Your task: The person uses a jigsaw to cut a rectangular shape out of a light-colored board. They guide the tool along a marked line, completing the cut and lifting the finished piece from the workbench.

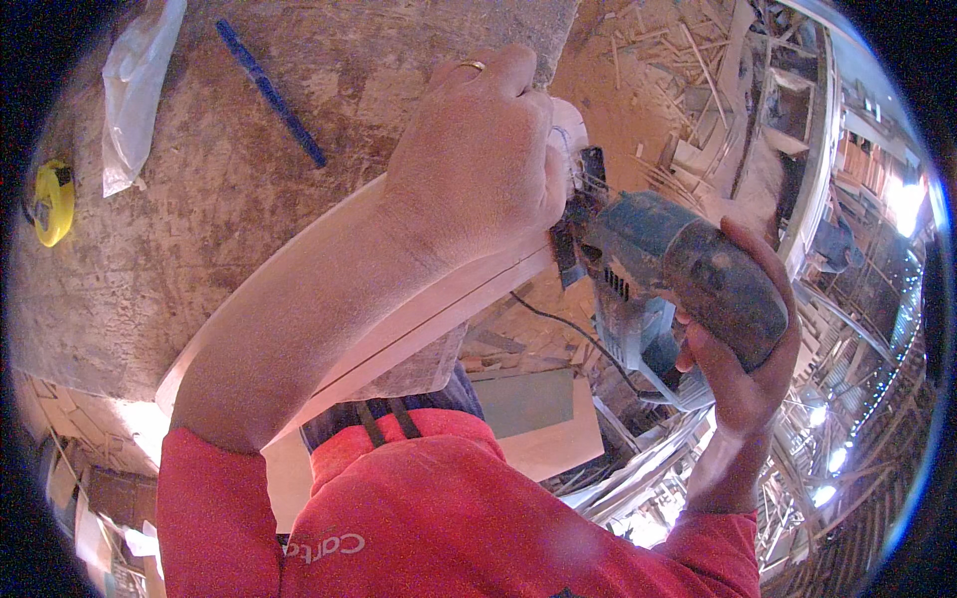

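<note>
Left hand (478,149) presses flat down on a long curved pale wooden strip (439,304), fingers curled over its far end and closed on it, a ring on one finger; the forearm runs along the strip from the lower left. The strip lies diagonally across a rough, stained brown worktop (199,199), its far end reaching past the worktop's right edge. Right hand (738,369) wraps round the rear of a dusty blue handheld power jigsaw (678,269), fingers shut tight on the body from below. The jigsaw's front end sits right at the strip's end, just beside the left hand's knuckles; the blade itself is hidden by the hand. A thin black cord (568,324) trails down from the tool. On the worktop, well apart from the hands: a blue pencil (271,95) lying diagonally, a crumpled clear plastic bag (135,95) at the upper left, a yellow tape measure (52,202) near the left edge. The person wears a red shirt (449,518). Wood scraps and shavings (648,80) litter the floor beyond the worktop.
</note>
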`<action>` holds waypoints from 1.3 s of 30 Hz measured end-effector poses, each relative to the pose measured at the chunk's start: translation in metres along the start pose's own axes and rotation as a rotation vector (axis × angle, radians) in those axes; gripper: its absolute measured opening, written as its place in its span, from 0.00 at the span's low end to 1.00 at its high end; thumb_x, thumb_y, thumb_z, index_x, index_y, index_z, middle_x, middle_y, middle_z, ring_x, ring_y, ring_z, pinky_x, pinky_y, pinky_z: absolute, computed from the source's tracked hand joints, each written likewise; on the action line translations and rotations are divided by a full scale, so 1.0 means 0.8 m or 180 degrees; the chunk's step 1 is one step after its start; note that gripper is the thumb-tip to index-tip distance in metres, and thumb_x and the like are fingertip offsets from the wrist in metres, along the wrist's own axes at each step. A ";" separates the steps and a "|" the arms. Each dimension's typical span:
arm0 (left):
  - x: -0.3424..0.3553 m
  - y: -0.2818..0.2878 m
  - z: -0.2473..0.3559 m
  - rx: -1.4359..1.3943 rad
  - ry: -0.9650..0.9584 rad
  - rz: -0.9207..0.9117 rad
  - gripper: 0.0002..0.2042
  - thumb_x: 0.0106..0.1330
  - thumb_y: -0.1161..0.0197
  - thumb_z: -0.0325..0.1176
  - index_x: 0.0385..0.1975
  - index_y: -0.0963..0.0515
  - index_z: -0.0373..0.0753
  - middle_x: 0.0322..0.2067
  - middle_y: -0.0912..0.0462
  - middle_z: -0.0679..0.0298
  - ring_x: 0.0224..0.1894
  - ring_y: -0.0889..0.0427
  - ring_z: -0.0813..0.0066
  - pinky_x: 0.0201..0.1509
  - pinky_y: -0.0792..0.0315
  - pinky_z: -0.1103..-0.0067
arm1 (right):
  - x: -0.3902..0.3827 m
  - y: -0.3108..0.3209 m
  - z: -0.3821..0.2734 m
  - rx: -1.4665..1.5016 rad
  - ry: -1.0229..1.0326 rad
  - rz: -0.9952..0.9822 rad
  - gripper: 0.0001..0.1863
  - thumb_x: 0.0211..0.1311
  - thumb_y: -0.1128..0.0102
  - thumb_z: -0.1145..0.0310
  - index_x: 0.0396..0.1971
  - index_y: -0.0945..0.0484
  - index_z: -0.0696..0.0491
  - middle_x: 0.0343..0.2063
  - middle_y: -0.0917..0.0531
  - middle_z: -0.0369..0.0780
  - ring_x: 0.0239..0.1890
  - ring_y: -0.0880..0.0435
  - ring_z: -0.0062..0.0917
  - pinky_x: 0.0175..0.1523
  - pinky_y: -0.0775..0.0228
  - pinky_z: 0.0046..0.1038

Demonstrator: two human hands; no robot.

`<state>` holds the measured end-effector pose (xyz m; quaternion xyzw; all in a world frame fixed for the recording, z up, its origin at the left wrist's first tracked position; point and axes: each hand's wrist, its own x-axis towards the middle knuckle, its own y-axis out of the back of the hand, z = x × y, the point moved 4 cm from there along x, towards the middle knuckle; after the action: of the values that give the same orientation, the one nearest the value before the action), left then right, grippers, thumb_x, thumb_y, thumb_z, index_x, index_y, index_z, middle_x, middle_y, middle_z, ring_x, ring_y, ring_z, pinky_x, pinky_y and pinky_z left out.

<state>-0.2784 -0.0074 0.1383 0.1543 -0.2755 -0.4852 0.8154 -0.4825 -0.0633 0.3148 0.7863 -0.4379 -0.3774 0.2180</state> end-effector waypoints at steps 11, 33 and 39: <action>0.000 0.001 -0.001 -0.0048 0.0177 -0.0222 0.11 0.63 0.33 0.35 0.38 0.08 0.38 0.43 0.16 0.48 0.43 0.14 0.43 0.55 0.20 0.54 | 0.007 0.001 0.000 0.0060 0.0221 -0.0012 0.47 0.53 0.16 0.64 0.74 0.26 0.58 0.49 0.10 0.40 0.34 0.12 0.18 0.29 0.22 0.19; 0.003 0.009 -0.002 -0.0067 -0.0022 -0.0194 0.08 0.60 0.27 0.34 0.38 0.07 0.46 0.37 0.16 0.53 0.41 0.13 0.50 0.48 0.20 0.56 | 0.009 -0.008 -0.017 0.0306 -0.0020 -0.0274 0.44 0.56 0.23 0.75 0.76 0.27 0.54 0.52 0.11 0.39 0.38 0.13 0.17 0.32 0.20 0.19; 0.000 -0.007 -0.013 -0.0169 0.0154 -0.0014 0.05 0.66 0.28 0.27 0.39 0.09 0.38 0.35 0.19 0.51 0.38 0.15 0.46 0.41 0.22 0.56 | 0.008 0.004 -0.020 0.0154 -0.0165 -0.0459 0.42 0.55 0.26 0.80 0.74 0.24 0.49 0.59 0.13 0.39 0.42 0.11 0.21 0.35 0.19 0.22</action>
<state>-0.2763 -0.0104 0.1270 0.1449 -0.2423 -0.4902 0.8246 -0.4694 -0.0704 0.3237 0.8108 -0.3946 -0.4017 0.1599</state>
